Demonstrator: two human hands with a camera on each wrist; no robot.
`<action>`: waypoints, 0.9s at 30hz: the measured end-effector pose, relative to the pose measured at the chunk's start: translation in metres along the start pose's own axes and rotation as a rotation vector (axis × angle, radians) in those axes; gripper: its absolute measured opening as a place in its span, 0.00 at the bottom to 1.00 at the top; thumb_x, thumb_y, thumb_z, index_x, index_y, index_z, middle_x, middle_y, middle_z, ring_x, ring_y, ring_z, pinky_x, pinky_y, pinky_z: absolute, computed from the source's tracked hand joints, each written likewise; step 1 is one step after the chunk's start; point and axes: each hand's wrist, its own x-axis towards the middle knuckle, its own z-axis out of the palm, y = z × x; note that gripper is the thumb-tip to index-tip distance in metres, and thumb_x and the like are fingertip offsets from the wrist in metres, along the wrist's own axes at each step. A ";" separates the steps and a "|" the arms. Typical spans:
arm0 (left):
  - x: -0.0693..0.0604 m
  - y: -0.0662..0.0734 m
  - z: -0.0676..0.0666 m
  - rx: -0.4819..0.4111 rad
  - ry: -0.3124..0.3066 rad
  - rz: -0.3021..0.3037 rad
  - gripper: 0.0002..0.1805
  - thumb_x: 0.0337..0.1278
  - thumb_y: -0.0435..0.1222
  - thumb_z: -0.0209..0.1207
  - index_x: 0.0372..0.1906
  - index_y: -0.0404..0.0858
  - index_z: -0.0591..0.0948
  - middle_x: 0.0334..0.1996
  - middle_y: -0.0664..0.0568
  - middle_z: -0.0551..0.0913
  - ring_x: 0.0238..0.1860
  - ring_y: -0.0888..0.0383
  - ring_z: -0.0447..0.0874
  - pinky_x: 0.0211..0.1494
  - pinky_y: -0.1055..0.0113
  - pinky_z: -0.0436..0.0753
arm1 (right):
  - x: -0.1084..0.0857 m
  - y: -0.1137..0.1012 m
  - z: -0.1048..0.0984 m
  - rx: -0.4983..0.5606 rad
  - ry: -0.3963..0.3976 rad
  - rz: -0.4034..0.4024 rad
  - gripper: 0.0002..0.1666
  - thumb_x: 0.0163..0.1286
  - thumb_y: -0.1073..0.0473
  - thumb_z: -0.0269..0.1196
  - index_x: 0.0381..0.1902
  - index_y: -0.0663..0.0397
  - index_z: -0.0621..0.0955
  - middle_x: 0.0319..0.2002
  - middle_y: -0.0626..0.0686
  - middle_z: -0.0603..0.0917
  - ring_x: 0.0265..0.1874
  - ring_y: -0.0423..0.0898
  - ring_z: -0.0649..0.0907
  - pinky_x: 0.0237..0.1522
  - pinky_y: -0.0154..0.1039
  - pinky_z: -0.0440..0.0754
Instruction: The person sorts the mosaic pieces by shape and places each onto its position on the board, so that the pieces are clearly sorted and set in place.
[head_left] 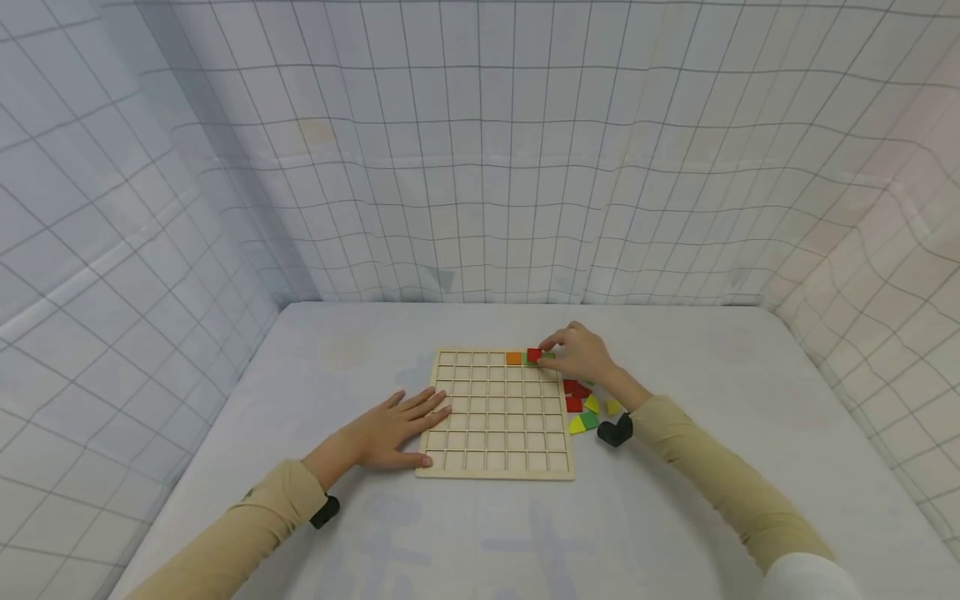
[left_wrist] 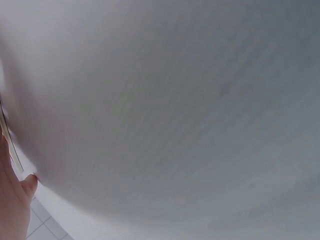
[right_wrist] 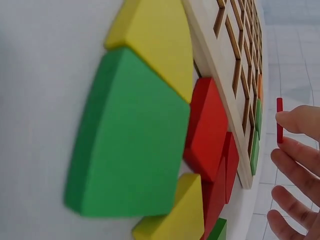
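A wooden grid board (head_left: 487, 410) lies flat on the table. Over its top right part, the right hand (head_left: 581, 353) pinches a red tile (head_left: 534, 355) between thumb and finger; the right wrist view shows this red tile (right_wrist: 279, 120) on edge, held by the right hand (right_wrist: 300, 165) above the board (right_wrist: 220, 65). An orange tile (head_left: 513, 358) sits in the top row, with green tiles (right_wrist: 258, 120) beside it. The left hand (head_left: 393, 431) rests with spread fingers on the board's left edge; part of the left hand (left_wrist: 12, 200) shows in the left wrist view.
Right of the board lies a loose group of tiles: red (head_left: 573, 404), yellow (head_left: 613, 407) and green (head_left: 589, 420), some touching one another. A white cloth (head_left: 360, 333) covers the table. A checked curtain (head_left: 480, 167) hangs behind and at both sides.
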 end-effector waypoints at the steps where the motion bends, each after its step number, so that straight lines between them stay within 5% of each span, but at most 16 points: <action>1: 0.000 0.000 0.000 0.002 -0.003 -0.001 0.43 0.63 0.60 0.50 0.77 0.46 0.51 0.78 0.47 0.47 0.77 0.45 0.44 0.73 0.38 0.51 | 0.001 -0.001 0.001 -0.001 -0.001 0.002 0.17 0.58 0.46 0.70 0.41 0.48 0.88 0.37 0.48 0.86 0.39 0.46 0.78 0.31 0.37 0.77; 27: 0.001 -0.002 0.005 0.025 0.018 0.017 0.44 0.63 0.60 0.50 0.77 0.44 0.52 0.77 0.45 0.48 0.77 0.44 0.46 0.72 0.37 0.52 | 0.024 -0.029 0.022 -0.001 -0.051 0.006 0.15 0.60 0.46 0.69 0.41 0.47 0.88 0.38 0.48 0.87 0.40 0.46 0.79 0.29 0.35 0.77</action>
